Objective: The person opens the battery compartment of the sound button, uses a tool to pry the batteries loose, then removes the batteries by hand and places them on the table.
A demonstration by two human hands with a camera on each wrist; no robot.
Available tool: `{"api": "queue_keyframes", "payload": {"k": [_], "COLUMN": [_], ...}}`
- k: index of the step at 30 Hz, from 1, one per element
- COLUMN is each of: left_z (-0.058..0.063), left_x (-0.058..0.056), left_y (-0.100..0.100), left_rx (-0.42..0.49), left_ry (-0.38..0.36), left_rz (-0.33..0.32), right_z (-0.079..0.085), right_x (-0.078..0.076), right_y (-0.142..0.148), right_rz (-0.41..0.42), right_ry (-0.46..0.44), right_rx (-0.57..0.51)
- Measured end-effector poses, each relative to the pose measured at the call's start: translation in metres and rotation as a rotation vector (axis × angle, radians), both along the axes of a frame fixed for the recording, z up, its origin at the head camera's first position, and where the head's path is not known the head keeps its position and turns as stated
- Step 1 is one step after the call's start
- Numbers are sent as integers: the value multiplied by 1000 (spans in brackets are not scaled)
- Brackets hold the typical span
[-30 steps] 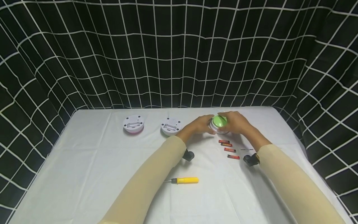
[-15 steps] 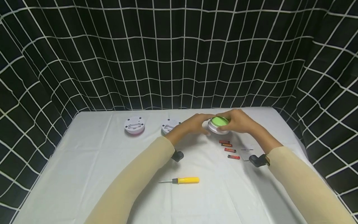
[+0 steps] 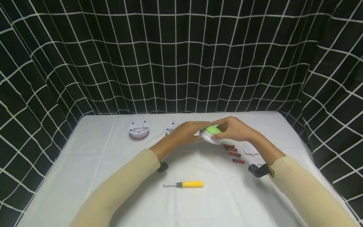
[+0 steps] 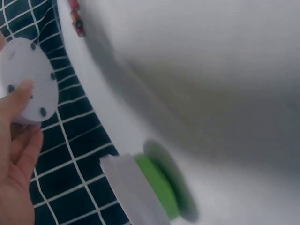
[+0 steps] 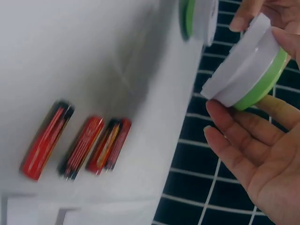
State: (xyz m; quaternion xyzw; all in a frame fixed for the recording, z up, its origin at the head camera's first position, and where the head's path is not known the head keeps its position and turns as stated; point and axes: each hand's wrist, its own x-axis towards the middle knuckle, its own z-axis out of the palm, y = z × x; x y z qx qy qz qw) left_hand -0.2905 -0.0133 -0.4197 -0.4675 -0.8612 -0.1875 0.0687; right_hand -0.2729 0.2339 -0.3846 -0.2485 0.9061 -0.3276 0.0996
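A round white push button with a green dome (image 3: 212,130) is held tilted above the table between both hands. My right hand (image 3: 236,128) grips its right side; in the right wrist view the fingers curl under the green dome and the thumb lies over the rim. My left hand (image 3: 185,130) pinches the other edge, its thumb on the white underside (image 4: 44,89) with dark feet in the left wrist view. Below lie several red batteries (image 5: 42,140). A second push button (image 4: 136,187), dome down, stands on the table beneath my left wrist, partly hidden in the head view.
Another upturned push button (image 3: 139,129) stands farther left, its battery slot showing. A yellow-handled screwdriver (image 3: 193,184) lies near the front. Thin white covers (image 3: 250,149) lie beside the batteries. Black cloth with a white grid (image 3: 181,63) hangs behind the white table (image 3: 113,148).
The green push button has been lifted off the table, brought left and nearer, and tipped. My left hand has moved left and now pinches its edge; my right hand keeps its grip.
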Motion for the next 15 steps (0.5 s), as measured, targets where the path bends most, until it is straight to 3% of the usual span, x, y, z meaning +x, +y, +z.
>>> {"api": "queue_keyframes", "payload": {"k": [8, 15], "left_z": [-9, -12], "left_x": [14, 25], "left_y": [-28, -51], "left_rx": [77, 102], "left_ry": [86, 65], "left_rz": [-11, -6], "right_z": [-4, -9], "right_x": [9, 21], "right_y": [-22, -42], "right_rz": [38, 89], "right_ry": [-70, -136], "right_rx": [-49, -130]}}
